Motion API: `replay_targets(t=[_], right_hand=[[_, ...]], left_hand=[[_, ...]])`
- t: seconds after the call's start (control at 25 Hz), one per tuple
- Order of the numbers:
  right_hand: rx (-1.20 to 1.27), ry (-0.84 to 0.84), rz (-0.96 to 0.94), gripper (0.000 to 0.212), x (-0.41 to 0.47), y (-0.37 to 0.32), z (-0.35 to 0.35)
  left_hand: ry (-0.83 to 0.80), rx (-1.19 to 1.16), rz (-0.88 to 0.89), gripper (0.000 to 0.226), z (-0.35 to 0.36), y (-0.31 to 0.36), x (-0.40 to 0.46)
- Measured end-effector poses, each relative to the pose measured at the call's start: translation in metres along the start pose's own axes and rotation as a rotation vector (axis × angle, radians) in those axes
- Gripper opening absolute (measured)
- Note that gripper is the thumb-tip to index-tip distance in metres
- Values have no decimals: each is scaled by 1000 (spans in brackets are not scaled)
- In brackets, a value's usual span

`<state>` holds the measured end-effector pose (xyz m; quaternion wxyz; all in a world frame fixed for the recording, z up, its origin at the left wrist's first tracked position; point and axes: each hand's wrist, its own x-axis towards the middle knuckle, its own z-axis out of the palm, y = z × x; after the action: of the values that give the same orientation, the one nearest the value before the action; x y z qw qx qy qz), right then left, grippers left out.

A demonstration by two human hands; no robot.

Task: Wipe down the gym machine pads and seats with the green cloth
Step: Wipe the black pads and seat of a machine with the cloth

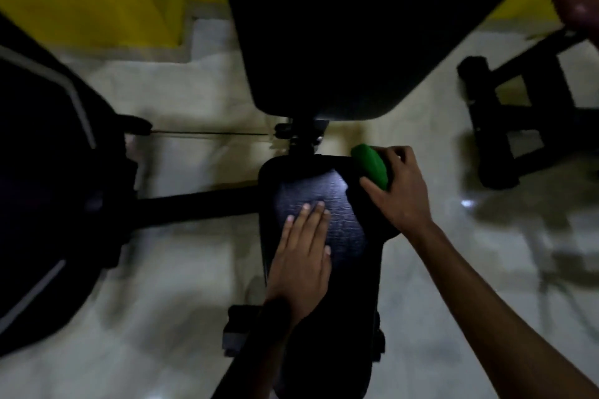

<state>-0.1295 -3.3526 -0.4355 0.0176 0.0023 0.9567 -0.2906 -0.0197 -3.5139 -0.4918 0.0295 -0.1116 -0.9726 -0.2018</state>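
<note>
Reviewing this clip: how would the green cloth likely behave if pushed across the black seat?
The green cloth is bunched into a rounded wad in the right hand, so it is probably soft and floppy. It looks light, since one hand holds it. On the textured seat it would likely drag, not roll.

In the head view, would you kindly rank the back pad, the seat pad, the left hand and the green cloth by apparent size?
1. Back pad
2. Seat pad, partly covered by both hands
3. Left hand, though it sits nearer the camera
4. Green cloth, bunched in the right hand
</note>
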Motion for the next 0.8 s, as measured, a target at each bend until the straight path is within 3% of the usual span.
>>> replay_targets(t=[0.12, 0.2, 0.32, 0.44, 0.56, 0.64, 0.8], right_hand=[[-97, -65, 8, 54, 34, -10, 8], [-225, -296, -86, 46, 67, -29, 21], [-214, -563, -235, 40, 94, -70, 41], [-159, -619, -287, 31, 101, -66, 37], [-171, -639, -318, 48, 102, -24, 7], [-150, -627, -314, 49, 98, -21, -2], [-110, -692, -527, 50, 92, -94, 52]], left_hand=[[27, 76, 20, 56, 6, 1, -4], [40, 100, 12, 57, 10, 1, -6], [48, 143, -3, 58, 11, 3, -7], [49, 163, 2, 58, 15, 2, -5], [57, 161, -30, 58, 15, 7, -8], [68, 177, -78, 57, 17, 12, -9], [142, 185, -284, 53, 31, 32, -23]])
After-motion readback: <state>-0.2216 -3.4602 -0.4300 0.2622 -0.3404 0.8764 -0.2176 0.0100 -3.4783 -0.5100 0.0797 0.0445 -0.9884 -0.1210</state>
